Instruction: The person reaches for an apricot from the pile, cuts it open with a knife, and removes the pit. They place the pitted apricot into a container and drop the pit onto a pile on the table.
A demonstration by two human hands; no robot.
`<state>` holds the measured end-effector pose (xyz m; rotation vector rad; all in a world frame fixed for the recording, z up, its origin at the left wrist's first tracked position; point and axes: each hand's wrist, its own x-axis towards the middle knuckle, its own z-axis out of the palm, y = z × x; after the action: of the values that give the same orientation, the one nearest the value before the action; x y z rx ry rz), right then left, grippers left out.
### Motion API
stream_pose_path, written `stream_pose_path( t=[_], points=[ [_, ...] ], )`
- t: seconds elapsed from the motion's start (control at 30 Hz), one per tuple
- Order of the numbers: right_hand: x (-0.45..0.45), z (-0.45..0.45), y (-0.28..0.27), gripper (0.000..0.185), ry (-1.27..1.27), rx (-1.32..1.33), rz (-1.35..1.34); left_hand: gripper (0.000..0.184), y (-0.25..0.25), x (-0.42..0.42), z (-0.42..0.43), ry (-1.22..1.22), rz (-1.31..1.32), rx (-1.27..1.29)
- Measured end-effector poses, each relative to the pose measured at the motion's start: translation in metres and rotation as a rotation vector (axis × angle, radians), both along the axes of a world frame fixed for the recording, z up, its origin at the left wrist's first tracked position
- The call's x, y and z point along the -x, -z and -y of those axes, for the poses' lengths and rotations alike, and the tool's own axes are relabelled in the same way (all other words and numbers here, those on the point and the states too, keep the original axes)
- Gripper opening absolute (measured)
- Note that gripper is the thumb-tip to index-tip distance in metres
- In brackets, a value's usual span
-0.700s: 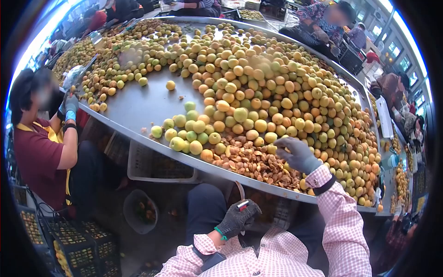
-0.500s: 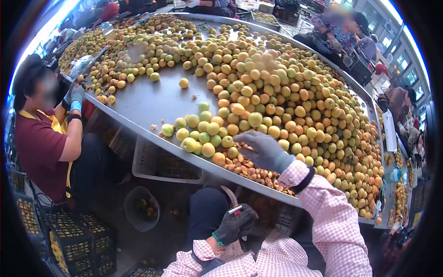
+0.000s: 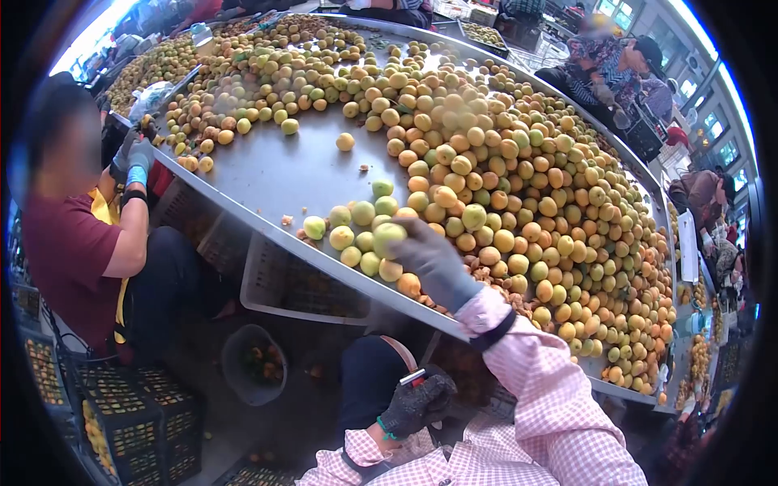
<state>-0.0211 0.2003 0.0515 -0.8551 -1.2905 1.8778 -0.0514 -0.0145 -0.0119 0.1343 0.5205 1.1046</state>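
At the front edge of the metal table, my right hand (image 3: 433, 257), in a grey glove, is closed on a yellow-green apricot (image 3: 389, 240). The fruit is slightly blurred. Other apricots (image 3: 362, 213) lie just left of it, and torn brown-orange fruit pieces (image 3: 519, 304) lie partly under my wrist. Low over my lap, my left hand (image 3: 417, 401), in a dark knit glove, is closed around a small red-and-silver tool (image 3: 412, 377). Only the tool's end shows, so I cannot make out its kind.
A large heap of apricots (image 3: 486, 162) covers much of the metal table (image 3: 275, 174). Below its rim stand a white crate (image 3: 304, 310) and a bucket (image 3: 254, 364). A person (image 3: 89, 243) sits at the left by black crates (image 3: 138, 421). More people are at the far side.
My right hand has moved left and slightly toward the table edge, and has taken hold of an apricot. My left hand keeps the tool over my lap. The whole view has shifted slightly.
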Motion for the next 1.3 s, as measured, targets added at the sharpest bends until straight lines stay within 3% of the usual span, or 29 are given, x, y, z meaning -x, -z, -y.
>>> stream_pose_path(
  t=[0.07, 0.13, 0.17, 0.2, 0.27, 0.33, 0.37, 0.4, 0.43, 0.47, 0.5, 0.53, 0.57, 0.6, 0.67, 0.7, 0.77, 0.83, 0.87, 0.9, 0.97, 1.0, 1.07, 1.17, 1.2, 1.23, 1.3],
  points=[
    [-0.035, 0.015, -0.019, 0.045, -0.024, 0.663, -0.566, 0.016, 0.005, -0.009, 0.000, -0.157, -0.461, -0.286],
    [-0.071, 0.028, -0.010, 0.053, -0.012, 0.660, -0.472, 0.015, 0.006, -0.005, -0.001, -0.064, -0.517, -0.298],
    [-0.087, 0.034, -0.011, 0.057, -0.136, 0.680, -0.569, 0.014, 0.005, -0.004, -0.001, 0.005, -0.588, -0.298],
    [-0.094, 0.047, -0.021, 0.048, -0.117, 0.659, -0.570, 0.014, 0.004, -0.007, 0.000, 0.025, -0.579, -0.309],
    [-0.110, 0.055, -0.018, 0.044, -0.019, 0.601, -0.420, 0.013, -0.001, -0.013, 0.001, -0.056, -0.193, -0.052],
    [-0.098, 0.051, -0.004, 0.042, 0.198, 0.363, -0.114, 0.013, -0.004, -0.016, 0.001, -0.011, -0.197, -0.075],
    [-0.095, 0.045, -0.007, 0.041, 0.157, 0.195, 0.134, 0.013, -0.004, -0.021, 0.002, -0.056, -0.186, -0.043],
    [-0.086, 0.029, 0.036, 0.044, 0.196, -0.117, 0.349, 0.013, -0.004, -0.026, 0.001, -0.092, -0.175, -0.014],
    [-0.073, 0.029, 0.028, 0.049, 0.240, -0.289, 0.561, 0.014, -0.011, -0.026, 0.000, -0.097, -0.257, -0.131],
    [-0.057, 0.021, 0.055, 0.051, 0.276, -0.473, 0.570, 0.014, -0.008, -0.025, 0.000, -0.059, -0.261, -0.149],
    [-0.049, 0.030, 0.030, 0.050, 0.226, -0.737, 0.820, 0.014, -0.001, -0.024, 0.002, -0.035, -0.131, -0.144],
    [-0.035, 0.030, 0.020, 0.048, 0.149, -0.678, 0.971, 0.013, 0.004, -0.024, 0.001, -0.012, 0.001, -0.134],
    [-0.024, 0.024, 0.046, 0.050, 0.159, -0.810, 1.019, 0.013, -0.001, -0.022, 0.002, 0.004, 0.018, -0.122],
    [-0.022, 0.030, 0.035, 0.055, 0.073, -0.823, 1.140, 0.013, 0.028, -0.018, 0.005, 0.016, -0.684, -0.404],
    [-0.017, 0.035, 0.057, 0.057, 0.134, -0.802, 1.079, 0.012, 0.037, -0.020, 0.005, -0.186, -1.448, -0.779],
    [-0.024, 0.039, 0.055, 0.057, 0.151, -0.792, 1.085, 0.012, 0.036, -0.021, 0.003, -0.172, -1.441, -0.793],
    [-0.050, 0.057, 0.041, 0.055, 0.182, -0.726, 0.829, 0.013, 0.028, -0.024, 0.001, -0.128, -1.032, -0.534],
    [-0.095, 0.075, 0.038, 0.040, 0.209, -0.811, 0.659, 0.013, 0.013, -0.027, 0.000, -0.076, -0.628, -0.264],
    [-0.125, 0.086, 0.030, 0.032, 0.214, -0.809, 0.636, 0.014, 0.004, -0.029, -0.001, -0.050, -0.427, -0.128],
    [-0.157, 0.095, 0.021, 0.028, 0.217, -0.786, 0.797, 0.015, -0.017, -0.030, -0.002, -0.008, -0.288, -0.036],
    [-0.229, 0.108, 0.017, 0.034, 0.328, -0.876, 1.058, 0.016, -0.012, -0.034, -0.004, 0.040, -0.235, -0.067],
    [-0.260, 0.112, 0.008, 0.036, 0.337, -0.686, 1.345, 0.016, -0.009, -0.035, -0.006, 0.072, -0.186, -0.100],
    [-0.317, 0.121, 0.008, 0.038, 0.369, -0.739, 1.635, 0.016, -0.007, -0.039, -0.007, 0.095, -0.214, -0.095],
    [-0.356, 0.123, 0.036, 0.041, 0.305, -0.861, 1.623, 0.016, -0.010, -0.049, -0.008, 0.129, -0.263, -0.091],
    [-0.357, 0.110, 0.071, 0.036, 0.386, -0.531, 1.558, 0.016, -0.011, -0.054, -0.009, 0.130, -0.274, -0.091],
    [-0.338, 0.110, 0.044, 0.026, 0.248, -0.852, 1.785, 0.016, -0.011, -0.057, -0.009, 0.150, -0.271, -0.101],
    [-0.337, 0.100, 0.066, 0.014, 0.384, -0.846, 1.745, 0.016, -0.005, -0.063, -0.009, 0.148, -0.362, -0.110]
  ],
)
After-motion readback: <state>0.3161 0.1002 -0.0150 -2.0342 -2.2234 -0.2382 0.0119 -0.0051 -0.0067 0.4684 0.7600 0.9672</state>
